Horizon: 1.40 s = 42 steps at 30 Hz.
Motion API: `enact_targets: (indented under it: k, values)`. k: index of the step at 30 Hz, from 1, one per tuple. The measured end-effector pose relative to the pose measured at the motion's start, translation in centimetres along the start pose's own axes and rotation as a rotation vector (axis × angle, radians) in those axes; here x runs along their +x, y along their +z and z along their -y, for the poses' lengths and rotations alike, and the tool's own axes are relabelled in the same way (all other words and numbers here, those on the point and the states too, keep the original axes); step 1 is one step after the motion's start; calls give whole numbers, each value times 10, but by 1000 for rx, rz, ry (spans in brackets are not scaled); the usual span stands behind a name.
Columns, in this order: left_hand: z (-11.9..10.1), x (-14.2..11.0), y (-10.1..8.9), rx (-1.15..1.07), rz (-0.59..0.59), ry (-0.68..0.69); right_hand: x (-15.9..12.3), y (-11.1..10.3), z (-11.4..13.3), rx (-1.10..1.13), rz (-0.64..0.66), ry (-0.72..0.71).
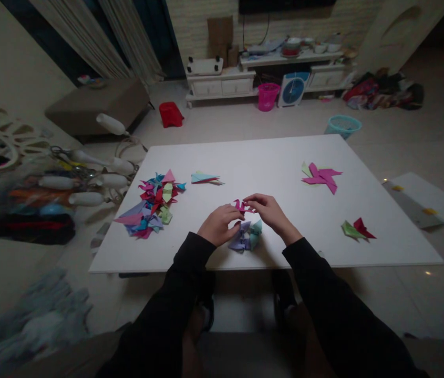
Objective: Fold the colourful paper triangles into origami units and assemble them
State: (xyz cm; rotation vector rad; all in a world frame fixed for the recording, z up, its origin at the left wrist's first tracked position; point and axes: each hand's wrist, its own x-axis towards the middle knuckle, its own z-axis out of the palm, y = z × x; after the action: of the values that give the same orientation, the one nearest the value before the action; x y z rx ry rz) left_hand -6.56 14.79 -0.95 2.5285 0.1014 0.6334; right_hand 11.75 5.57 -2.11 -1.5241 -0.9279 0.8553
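Note:
Between my two hands is a small magenta folded-paper piece (pixel 241 206), its exact shape partly hidden by my fingers. My left hand (pixel 220 224) has its fingers closed on the near left side of it. From the right, my right hand (pixel 268 211) pinches its other end between thumb and fingertips. Just below, on the white table (pixel 253 163), lie lavender folded paper (pixel 239 239) and mint-green folded paper (pixel 255 231), close together. A large pile of colourful origami pieces (pixel 158 202) covers the table's left side.
Flat folded papers (pixel 205 178) lie behind my left hand. A magenta pinwheel (pixel 321 177) sits at the back right, and a green and red folded piece (pixel 358 230) at the right. A teal basket (pixel 343 126) stands beyond the far right corner.

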Motion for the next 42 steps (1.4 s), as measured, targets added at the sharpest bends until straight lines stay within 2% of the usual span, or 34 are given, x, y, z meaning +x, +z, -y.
enact_targets:
  k: [7,13,16,19,21,23,26,28,31,42]
  values:
    - [9,14,6,-28,-97,16,10,-5,8,191,-29,65]
    - [6,12,5,-46,-86,-33,12,-2,2,193,19,11]
    - [1,12,0,-58,-111,-65,11,-1,0,183,-13,-30]
    - [-3,12,-4,-71,-280,-205,10,-1,1,126,-89,-83]
    - [-1,12,-4,-144,-425,-387,8,0,2,71,-119,-112]
    - [3,11,-1,-312,-478,-564,5,2,5,12,-129,-141]
    - [11,11,5,-592,-374,-663,2,5,11,-57,-125,-195]
    - [14,12,7,-702,-300,-639,2,7,13,-78,-110,-222]
    - [17,13,7,-739,-250,-606,3,8,14,-91,-92,-238]
    - [21,11,8,-732,-303,-669,3,11,11,-178,-23,-231]
